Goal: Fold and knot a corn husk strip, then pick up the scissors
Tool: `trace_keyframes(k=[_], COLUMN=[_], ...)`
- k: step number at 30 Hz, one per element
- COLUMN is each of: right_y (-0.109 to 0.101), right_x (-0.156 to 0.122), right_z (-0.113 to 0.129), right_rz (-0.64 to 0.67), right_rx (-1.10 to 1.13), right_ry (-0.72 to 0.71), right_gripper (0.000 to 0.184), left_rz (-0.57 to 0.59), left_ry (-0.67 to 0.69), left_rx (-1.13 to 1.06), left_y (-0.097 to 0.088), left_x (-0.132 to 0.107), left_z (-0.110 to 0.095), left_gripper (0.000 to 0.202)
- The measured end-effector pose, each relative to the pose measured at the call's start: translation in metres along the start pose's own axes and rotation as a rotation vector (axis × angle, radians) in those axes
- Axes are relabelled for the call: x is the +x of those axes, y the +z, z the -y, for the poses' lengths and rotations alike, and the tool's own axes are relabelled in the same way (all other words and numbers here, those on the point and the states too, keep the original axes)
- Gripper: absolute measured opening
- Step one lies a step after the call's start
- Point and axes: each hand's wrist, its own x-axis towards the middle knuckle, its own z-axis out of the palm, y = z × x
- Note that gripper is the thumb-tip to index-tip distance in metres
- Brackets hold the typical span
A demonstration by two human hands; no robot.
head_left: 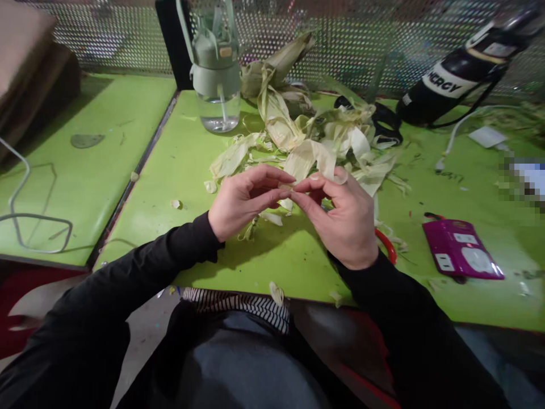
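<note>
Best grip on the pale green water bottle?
Probably a wrap grip on the pale green water bottle at its collar, just below the lid, coming from the front left. It stands upright and its sides look roughly cylindrical there; corn husks crowd its right and the mesh panel stands behind.

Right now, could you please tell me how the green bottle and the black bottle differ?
The green bottle has a pale green top; the black bottle is dark with a lettered white band. The green bottle's clear lower part shows liquid; the black bottle's body hides its contents. Both are on the green table near the mesh panel.
</note>
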Motion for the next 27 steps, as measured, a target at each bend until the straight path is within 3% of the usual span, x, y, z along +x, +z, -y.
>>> trace_keyframes(k=[23,27], right_y=[-0.0043,-0.0046], right_x=[0.0045,0.0037], right_z=[0.0040,0.0035], right_rz=[0.009,0.018], right_rx=[0.035,0.056], right_ry=[-0.103,-0.097], right_gripper=[0.007,0.009], left_rz=[0.015,0.025], left_ry=[0.195,0.183], left_rx=[0.273,0.233], left_y=[-0.0081,-0.0074], left_x=[0.0031,0.0026], left_z=[0.0085,0.0064], left_gripper=[0.027,0.021])
